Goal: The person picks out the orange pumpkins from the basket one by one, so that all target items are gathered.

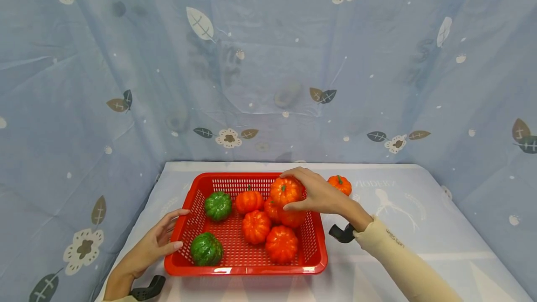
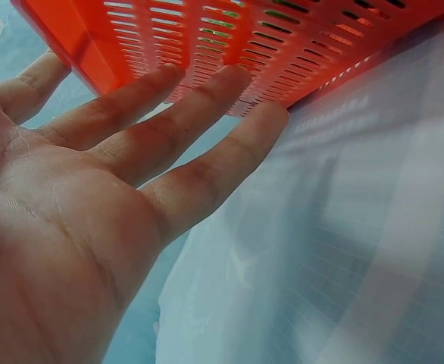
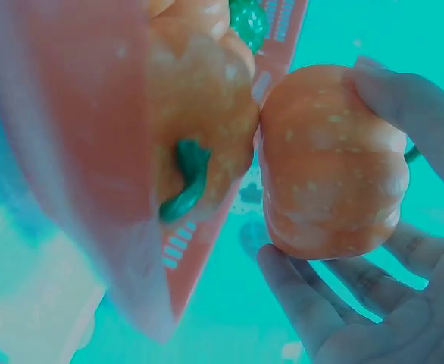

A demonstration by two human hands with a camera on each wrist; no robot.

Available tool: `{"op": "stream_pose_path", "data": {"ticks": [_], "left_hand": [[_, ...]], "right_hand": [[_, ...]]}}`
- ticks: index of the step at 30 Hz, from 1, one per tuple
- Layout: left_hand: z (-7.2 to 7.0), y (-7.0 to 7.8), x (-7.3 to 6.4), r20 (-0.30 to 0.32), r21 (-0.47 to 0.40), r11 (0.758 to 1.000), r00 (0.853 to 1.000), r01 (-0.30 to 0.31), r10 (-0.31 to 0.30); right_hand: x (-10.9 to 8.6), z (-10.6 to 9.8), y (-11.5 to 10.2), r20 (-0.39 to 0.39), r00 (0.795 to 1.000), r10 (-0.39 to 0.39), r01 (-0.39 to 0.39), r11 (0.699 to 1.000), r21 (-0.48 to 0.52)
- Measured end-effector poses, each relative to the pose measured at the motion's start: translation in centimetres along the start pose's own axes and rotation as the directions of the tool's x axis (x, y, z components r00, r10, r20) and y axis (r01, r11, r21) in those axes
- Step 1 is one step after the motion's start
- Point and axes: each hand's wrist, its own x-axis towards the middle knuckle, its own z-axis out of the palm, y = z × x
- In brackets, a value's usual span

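Observation:
A red plastic basket (image 1: 226,270) with slotted walls holds two green pumpkins, one at the back left (image 1: 217,206) and one at the front left (image 1: 206,249). Several orange pumpkins (image 1: 256,227) fill its right half. My right hand (image 1: 322,195) grips another orange pumpkin (image 3: 334,163) between thumb and fingers, above those at the back right; in the right wrist view it overlaps the edge of a green-stemmed pumpkin (image 3: 207,114). At the basket's left side, my left hand (image 1: 152,241) has its fingers stretched, fingertips (image 2: 264,121) against the slotted wall and thumb near the rim.
One small orange pumpkin (image 1: 341,185) lies outside the basket, behind my right wrist. A pale cloth with printed figures covers the table (image 1: 394,246). Blue patterned curtains (image 1: 268,69) stand at the back and both sides. Each wrist carries a black device (image 1: 341,234).

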Motion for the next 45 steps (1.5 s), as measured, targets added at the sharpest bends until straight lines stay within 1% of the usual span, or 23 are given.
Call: {"op": "stream_pose_path", "data": {"ticks": [4, 8, 11, 16, 19, 26, 31, 36, 42, 45], "left_hand": [[0.0, 0.0, 0.0, -0.001, -0.01, 1.0, 1.0, 0.004, -0.004], [-0.1, -0.1, 0.0, 0.003, -0.013, 1.0, 1.0, -0.004, 0.004], [-0.2, -0.1, 0.1, 0.016, -0.011, 1.0, 1.0, -0.013, 0.013], [-0.1, 0.0, 0.1, 0.013, -0.016, 1.0, 1.0, -0.002, 0.002], [0.0, 0.1, 0.1, 0.008, -0.012, 1.0, 1.0, -0.001, 0.001], [0.1, 0.2, 0.1, 0.017, -0.001, 1.0, 1.0, -0.013, 0.013], [0.0, 0.1, 0.0, 0.008, 0.003, 1.0, 1.0, 0.007, -0.007], [-0.1, 0.0, 0.0, 0.0, 0.004, 1.0, 1.0, 0.03, -0.03], [-0.1, -0.1, 0.0, -0.007, 0.007, 0.999, 0.999, 0.034, -0.034], [0.1, 0.0, 0.0, -0.014, 0.015, 0.999, 0.999, 0.038, -0.037]], "right_hand": [[-1.0, -0.7, 0.8, -0.051, 0.999, 0.005, -0.003, 0.999, 0.051], [-1.9, -1.4, 1.4, -0.087, 0.996, 0.017, -0.009, 0.996, 0.09], [-2.5, -1.9, 1.9, -0.107, 0.994, 0.036, -0.026, 0.995, 0.092], [-3.7, -2.6, 3.0, -0.126, 0.988, 0.09, -0.076, 0.991, 0.111], [-4.4, -3.2, 3.7, -0.146, 0.981, 0.126, -0.11, 0.988, 0.112], [-6.2, -4.3, 6.0, -0.195, 0.961, 0.197, -0.181, 0.979, 0.098], [-7.6, -4.9, 7.9, -0.205, 0.947, 0.248, -0.236, 0.968, 0.081], [-8.8, -5.4, 9.9, -0.22, 0.934, 0.282, -0.268, 0.959, 0.09], [-10.3, -5.7, 12.8, -0.237, 0.917, 0.32, -0.298, 0.946, 0.124], [-10.9, -5.9, 13.9, -0.242, 0.908, 0.342, -0.317, 0.939, 0.138]]}}
